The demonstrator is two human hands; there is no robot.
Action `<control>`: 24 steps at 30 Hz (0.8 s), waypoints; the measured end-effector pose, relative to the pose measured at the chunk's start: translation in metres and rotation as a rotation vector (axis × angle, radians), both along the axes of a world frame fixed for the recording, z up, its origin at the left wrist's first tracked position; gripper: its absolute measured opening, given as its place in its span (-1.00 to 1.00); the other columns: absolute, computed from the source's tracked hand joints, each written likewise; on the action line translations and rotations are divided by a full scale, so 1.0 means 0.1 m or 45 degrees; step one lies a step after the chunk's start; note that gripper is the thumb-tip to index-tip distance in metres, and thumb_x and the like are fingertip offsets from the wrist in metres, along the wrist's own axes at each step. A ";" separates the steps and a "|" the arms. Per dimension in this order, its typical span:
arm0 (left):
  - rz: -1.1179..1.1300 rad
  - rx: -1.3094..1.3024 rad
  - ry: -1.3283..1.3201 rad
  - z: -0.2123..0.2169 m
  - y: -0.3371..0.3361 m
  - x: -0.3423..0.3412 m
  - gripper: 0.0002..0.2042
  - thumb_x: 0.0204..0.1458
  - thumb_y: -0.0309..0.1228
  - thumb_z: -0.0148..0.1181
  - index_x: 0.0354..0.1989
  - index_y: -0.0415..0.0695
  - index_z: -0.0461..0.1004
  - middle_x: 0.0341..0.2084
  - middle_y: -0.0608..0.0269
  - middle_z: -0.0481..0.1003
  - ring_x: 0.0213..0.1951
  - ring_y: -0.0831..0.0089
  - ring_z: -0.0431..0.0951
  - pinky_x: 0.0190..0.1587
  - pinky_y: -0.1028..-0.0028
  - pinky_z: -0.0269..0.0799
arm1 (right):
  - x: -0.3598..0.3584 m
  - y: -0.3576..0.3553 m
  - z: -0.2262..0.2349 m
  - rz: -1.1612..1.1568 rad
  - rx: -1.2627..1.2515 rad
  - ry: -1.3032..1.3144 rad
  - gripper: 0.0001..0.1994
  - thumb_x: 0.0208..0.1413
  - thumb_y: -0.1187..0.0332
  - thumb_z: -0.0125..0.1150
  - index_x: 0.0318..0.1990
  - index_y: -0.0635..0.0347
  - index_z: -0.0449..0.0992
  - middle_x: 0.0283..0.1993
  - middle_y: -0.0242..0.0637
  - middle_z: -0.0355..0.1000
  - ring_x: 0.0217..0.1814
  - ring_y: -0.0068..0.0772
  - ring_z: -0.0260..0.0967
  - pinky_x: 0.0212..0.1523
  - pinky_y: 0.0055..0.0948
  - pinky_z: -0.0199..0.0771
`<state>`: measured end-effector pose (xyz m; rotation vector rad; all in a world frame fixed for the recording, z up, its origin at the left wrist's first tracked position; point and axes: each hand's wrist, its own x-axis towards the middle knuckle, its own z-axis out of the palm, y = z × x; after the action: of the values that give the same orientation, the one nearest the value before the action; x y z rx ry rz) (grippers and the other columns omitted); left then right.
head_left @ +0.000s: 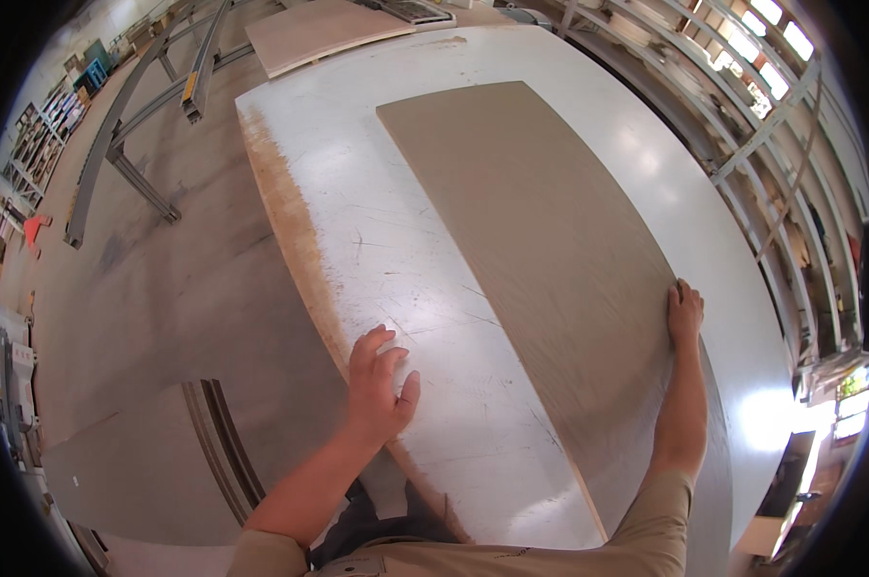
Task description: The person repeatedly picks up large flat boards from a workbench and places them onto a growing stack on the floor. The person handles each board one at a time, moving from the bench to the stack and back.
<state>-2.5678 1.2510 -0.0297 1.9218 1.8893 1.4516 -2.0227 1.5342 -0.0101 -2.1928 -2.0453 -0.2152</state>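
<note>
From 12–5 o'clock on scuffed white flat tbl (362, 226), long grey-brown rectangular board (540, 231) could skid if R hand (685, 313), fingers bunched at edge, grip unclear, shoves w/o L hand (379, 387) (fingers spread, empty) steadying.

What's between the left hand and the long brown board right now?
In the head view, a strip of scratched white tabletop lies between the left hand and the brown board.
</note>
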 end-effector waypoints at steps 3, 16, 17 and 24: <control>0.229 0.208 -0.088 0.02 -0.18 -0.19 -0.62 0.12 -0.24 0.15 0.02 -0.21 0.35 0.17 -0.09 0.30 0.22 -0.01 0.29 0.25 0.08 0.22 | -0.72 -0.05 0.05 0.157 -0.065 0.243 -0.60 0.33 0.16 -0.10 0.11 0.26 0.44 0.04 -0.12 0.47 0.07 -0.05 0.40 0.11 -0.07 0.40; -0.034 -0.664 -2.549 0.33 -1.85 0.21 -0.53 0.24 -0.11 -0.02 0.10 -0.28 0.39 -0.04 0.01 0.51 0.01 0.11 0.50 0.10 0.13 0.43 | -3.29 -1.69 0.38 0.317 0.056 0.520 -0.57 0.11 0.19 0.21 0.08 0.21 0.41 0.02 -0.01 0.35 0.14 0.01 0.23 0.09 0.00 0.32; -0.003 -0.622 -2.350 0.36 -1.94 0.17 -0.53 0.24 -0.10 -0.02 0.10 -0.28 0.38 -0.04 0.02 0.52 0.00 0.10 0.51 0.09 0.12 0.44 | -3.47 -1.79 0.37 0.350 0.061 0.550 -0.56 0.11 0.20 0.22 0.09 0.21 0.40 0.02 -0.01 0.34 0.14 0.01 0.23 0.09 0.00 0.32; 0.390 -0.339 -1.820 0.35 -2.70 -0.29 -0.40 0.24 0.02 -0.07 0.26 -0.23 0.25 0.17 0.07 0.34 0.17 0.07 0.36 0.21 0.10 0.31 | -4.38 -2.28 0.37 0.472 0.016 0.608 -0.49 0.07 0.24 0.28 0.17 0.17 0.37 0.02 -0.01 0.35 0.15 0.01 0.23 0.10 0.00 0.31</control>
<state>-2.5969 0.9809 0.0054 0.1558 1.4218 1.7085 -2.4603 1.3061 0.0267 -1.6055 -2.0906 0.3039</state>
